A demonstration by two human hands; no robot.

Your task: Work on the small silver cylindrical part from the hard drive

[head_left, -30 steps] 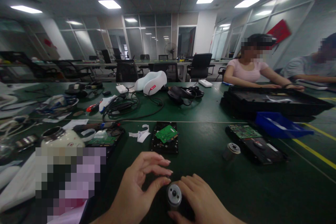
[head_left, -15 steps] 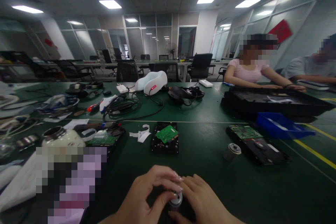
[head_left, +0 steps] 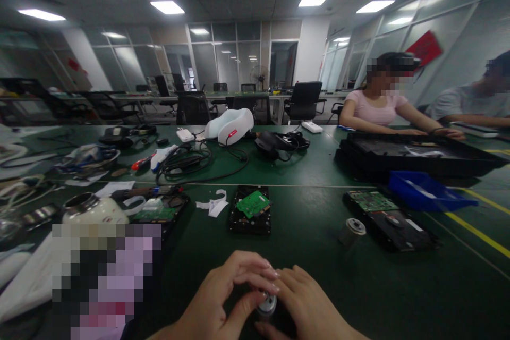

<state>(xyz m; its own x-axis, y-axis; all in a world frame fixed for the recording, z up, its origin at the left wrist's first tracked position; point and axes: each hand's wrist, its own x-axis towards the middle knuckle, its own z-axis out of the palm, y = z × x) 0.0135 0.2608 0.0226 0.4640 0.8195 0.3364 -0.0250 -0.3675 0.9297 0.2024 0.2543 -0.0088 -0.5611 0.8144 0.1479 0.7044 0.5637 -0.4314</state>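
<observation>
A small silver metal cylinder point(head_left: 268, 305) stands between my hands near the bottom centre. My left hand point(head_left: 223, 295) curls round its left and far side, with the thumb against its top edge and the fingertips touching my right hand. My right hand point(head_left: 306, 303) wraps its right side, its thumb low in front. To the right, a second metal cylinder point(head_left: 353, 232) stands upright on the green table point(head_left: 311, 212). Beyond my hands lies a black hard drive point(head_left: 251, 224) with a loose green circuit board point(head_left: 252, 204) on top.
Another hard drive point(head_left: 392, 220) lies at the right, near a blue tray point(head_left: 428, 194) and a large black tray point(head_left: 418, 156). A person in pink sits behind them. White paper scraps point(head_left: 215, 204), black cables point(head_left: 187, 162) and a cream pot point(head_left: 95, 212) are on the left.
</observation>
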